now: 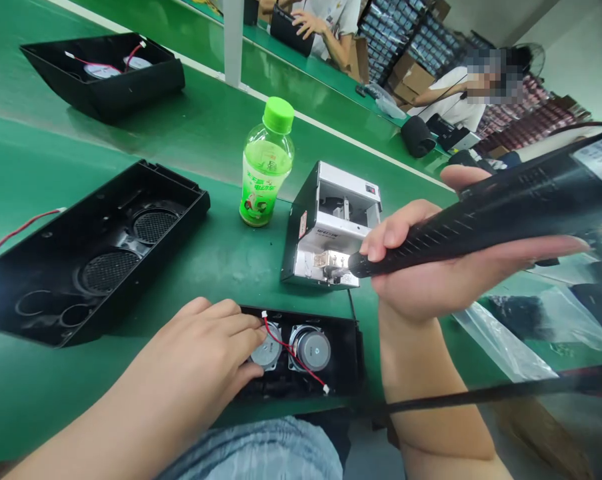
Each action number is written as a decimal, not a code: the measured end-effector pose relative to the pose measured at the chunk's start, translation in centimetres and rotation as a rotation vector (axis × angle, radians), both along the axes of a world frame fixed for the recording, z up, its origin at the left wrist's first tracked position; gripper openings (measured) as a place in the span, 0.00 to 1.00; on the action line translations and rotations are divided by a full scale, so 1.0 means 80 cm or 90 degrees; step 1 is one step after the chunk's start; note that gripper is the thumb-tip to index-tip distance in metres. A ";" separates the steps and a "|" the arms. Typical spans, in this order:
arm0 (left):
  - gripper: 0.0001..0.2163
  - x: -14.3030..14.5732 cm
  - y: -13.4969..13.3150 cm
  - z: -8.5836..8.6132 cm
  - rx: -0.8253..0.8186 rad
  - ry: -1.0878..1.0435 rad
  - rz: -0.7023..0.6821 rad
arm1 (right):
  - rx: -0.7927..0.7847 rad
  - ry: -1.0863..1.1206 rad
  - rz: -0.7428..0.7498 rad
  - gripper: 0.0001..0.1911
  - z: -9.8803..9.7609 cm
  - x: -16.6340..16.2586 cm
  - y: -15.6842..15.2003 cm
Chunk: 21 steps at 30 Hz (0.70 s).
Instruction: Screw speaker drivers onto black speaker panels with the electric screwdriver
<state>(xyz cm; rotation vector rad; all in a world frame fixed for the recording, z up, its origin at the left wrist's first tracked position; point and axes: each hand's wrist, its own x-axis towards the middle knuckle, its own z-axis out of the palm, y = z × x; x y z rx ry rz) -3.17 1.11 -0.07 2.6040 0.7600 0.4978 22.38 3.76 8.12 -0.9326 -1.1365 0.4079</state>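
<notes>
My right hand point(445, 273) is wrapped round a black electric screwdriver point(481, 207), whose tip points down-left at the front of a screw feeder point(331, 227). The screwdriver's bit meets the feeder's small metal outlet; whether a screw sits on it is too small to tell. Below, my left hand point(215, 347) grips the left of two round silver speakers, its thumb and fingers at the rim and partly covering it. Beside it the other speaker point(314, 350) lies in the same black housing point(348, 380). A red wire point(285, 343) with white plugs crosses both speakers.
A large open black case point(115, 253) with round grilles lies at left, another black case point(125, 87) behind it. A green-capped bottle point(265, 167) stands left of the feeder. Clear plastic bags point(511, 340) lie at right. Two people work across the green table point(201, 267).
</notes>
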 end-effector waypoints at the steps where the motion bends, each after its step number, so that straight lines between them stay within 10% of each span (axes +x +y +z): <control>1: 0.12 0.000 0.001 0.001 0.002 0.001 -0.009 | 0.009 0.012 -0.022 0.35 -0.002 0.001 0.000; 11: 0.13 0.005 0.005 0.009 0.025 0.011 -0.003 | 0.009 0.022 -0.085 0.35 -0.002 -0.002 -0.001; 21: 0.14 0.001 -0.006 0.012 0.024 -0.105 0.041 | -0.070 0.155 0.087 0.27 0.023 0.001 -0.052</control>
